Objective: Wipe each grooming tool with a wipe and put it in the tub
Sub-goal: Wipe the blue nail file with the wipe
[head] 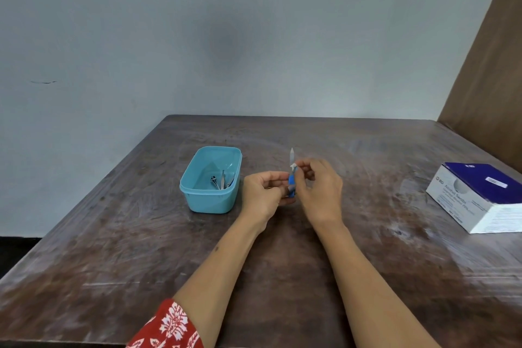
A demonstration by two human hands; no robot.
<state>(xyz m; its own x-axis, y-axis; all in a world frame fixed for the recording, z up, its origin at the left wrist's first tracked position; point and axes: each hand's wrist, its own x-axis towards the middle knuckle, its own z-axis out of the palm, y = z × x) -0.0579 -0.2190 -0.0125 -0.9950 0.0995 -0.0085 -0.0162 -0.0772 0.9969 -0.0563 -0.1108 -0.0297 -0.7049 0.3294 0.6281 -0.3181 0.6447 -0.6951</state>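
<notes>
- Hands meet above the tabletop (282, 263): left hand (261, 195) curls round the blue handle of a small grooming tool (291, 178), blade upright.
- Right hand (319, 192) pinches a white wipe (294, 167) against the blade's base.
- Teal tub (210, 200), just left of the hands, holds metal tools (221, 181).
- Swab box (477, 196) sits far right.

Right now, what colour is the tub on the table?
The tub is light blue, seen clearly in the head view.

blue-handled tool (292, 178) upright, teal tub (210, 180) beside
</notes>
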